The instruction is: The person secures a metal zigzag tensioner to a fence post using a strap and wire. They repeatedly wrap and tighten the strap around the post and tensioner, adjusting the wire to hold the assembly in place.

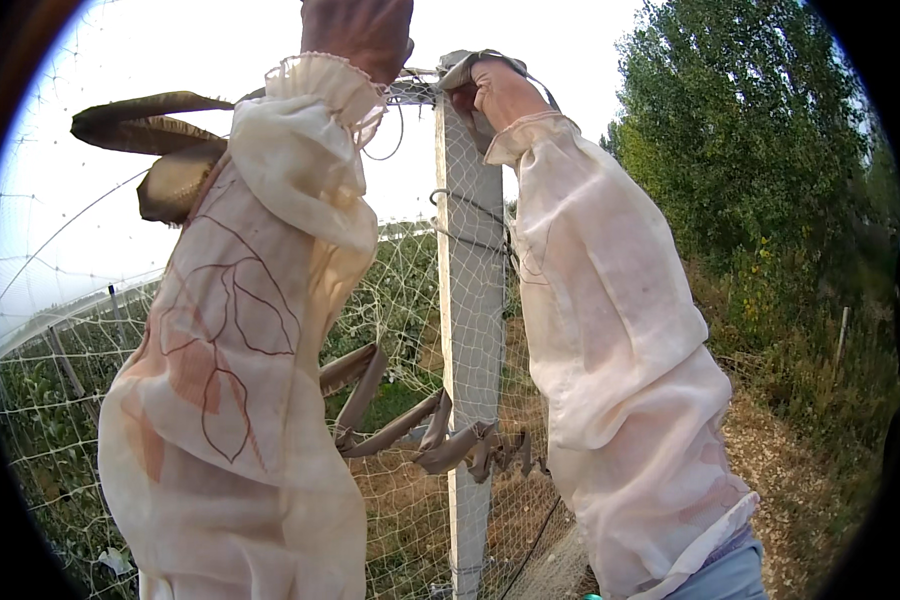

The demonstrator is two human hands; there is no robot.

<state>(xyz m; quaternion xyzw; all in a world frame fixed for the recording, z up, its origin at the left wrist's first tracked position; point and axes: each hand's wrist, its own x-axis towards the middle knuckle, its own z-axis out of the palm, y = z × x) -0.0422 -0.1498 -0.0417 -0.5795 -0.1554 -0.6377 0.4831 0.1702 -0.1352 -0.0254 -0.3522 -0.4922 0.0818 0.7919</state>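
Both my arms reach up in loose whitish sleeves. At the upper edge, my left hand (360, 38) is closed, knuckles up and partly cut off by the frame; what it holds is hidden. My right hand (505, 92) is bent round the top of a pale, square post (472, 290), its fingers closed on a grey-brown cloth strip (460, 68) that lies over the post's top. Thin wire or cord runs between the hands there. Dark, folded loops of strip (155, 125) stick out left of my left wrist.
White netting (400, 510) spreads behind and around the post. Dark wire (470, 205) wraps the post's upper part. Lower down, a twisted brown cloth strip (390, 435) hangs across the net. Leafy plants stand behind it; tall trees (740, 130) and a leaf-strewn path (780, 490) lie right.
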